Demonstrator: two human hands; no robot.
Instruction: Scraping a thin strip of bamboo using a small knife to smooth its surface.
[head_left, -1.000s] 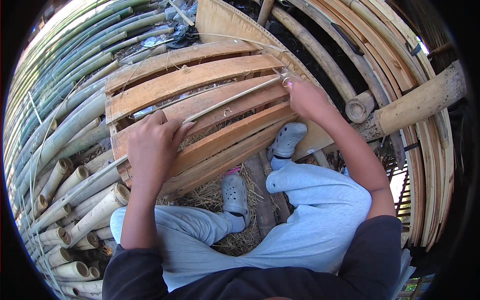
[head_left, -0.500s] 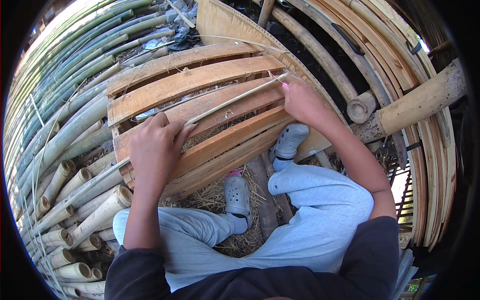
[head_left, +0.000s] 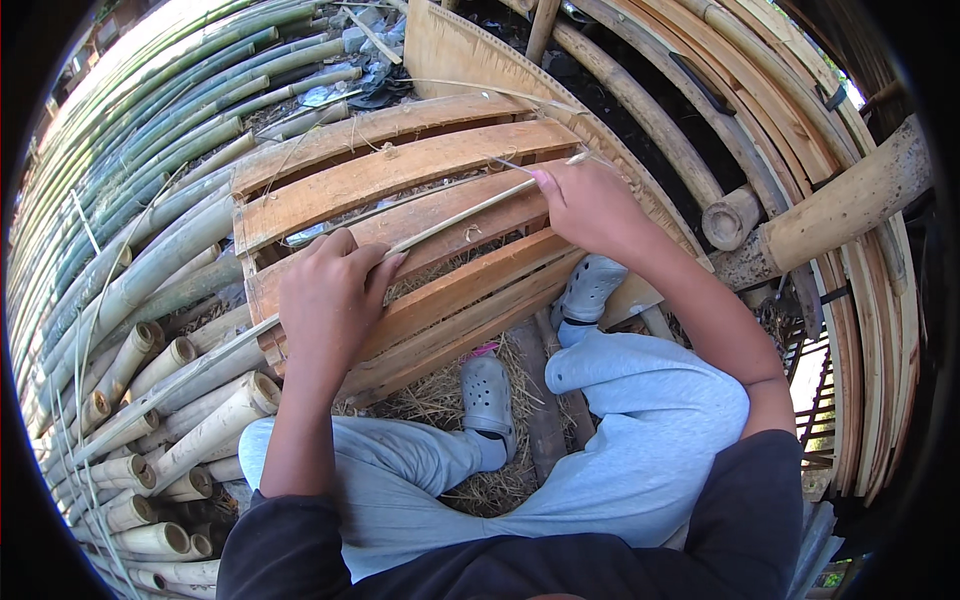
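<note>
A long, thin bamboo strip (head_left: pixel 455 217) runs slantwise over a low slatted wooden bench (head_left: pixel 410 165). My left hand (head_left: pixel 335 290) is closed around the strip near the bench's left side, thumb and fingertips pressed on it. From there its tail slopes down to the lower left over the bamboo poles. Near the strip's far end, my right hand (head_left: pixel 592 205) is closed on it, with a pale tip showing just beyond the knuckles. A thin greyish sliver or blade (head_left: pixel 512 164) sticks out by the right thumb; which it is I cannot tell.
Stacked bamboo poles (head_left: pixel 150 255) fill the left side. A curved wooden board (head_left: pixel 470 55) rises behind the bench. Bent planks (head_left: pixel 770 110) and a thick bamboo pole (head_left: pixel 850 205) stand at the right. My clogs (head_left: pixel 487 395) rest on straw below.
My right hand has slid a little left along the bamboo strip, leaving the tip beyond its knuckles. The thin sliver now points out to the upper left. My left hand keeps its grip.
</note>
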